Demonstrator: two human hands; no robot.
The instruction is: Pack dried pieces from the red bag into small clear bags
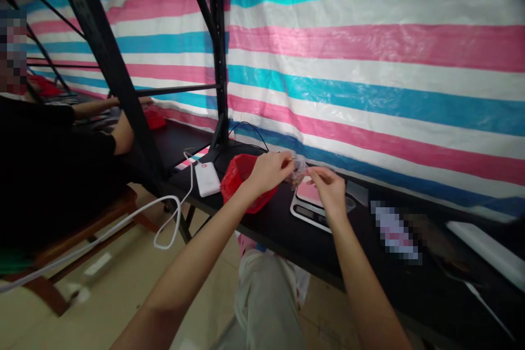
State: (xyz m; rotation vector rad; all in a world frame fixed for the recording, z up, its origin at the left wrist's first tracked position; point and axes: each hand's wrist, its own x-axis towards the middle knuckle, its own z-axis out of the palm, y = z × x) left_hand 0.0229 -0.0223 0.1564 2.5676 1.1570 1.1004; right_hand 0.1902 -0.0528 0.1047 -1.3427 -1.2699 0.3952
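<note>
1. The work looks part-way: a small clear bag (299, 166) is held up at the rear left corner of the scale (310, 214); whether it touches the scale, I cannot tell.
2. The left hand (268, 171), left of the scale, pinches the bag's left side between thumb and fingers; the right hand (330, 188), over the scale's right part, pinches its right edge.
3. Done, as far as shows: the bag has something brownish inside, too blurred to name. Left, by my judgement: closing or opening its mouth, whose state is unclear, and setting it down.
4. The bag is thin, crinkled, see-through plastic; the scale is a flat, rounded slab with a white body, pink plate and dark display strip.
5. Left of the scale stands a container (230, 178) of glossy, creased red plastic; farther left lies a smooth, rounded white block (208, 179).
6. Under the scale, the tabletop (283, 238) is matte black; behind it hangs shiny, wrinkled striped sheeting (369, 87).
</note>
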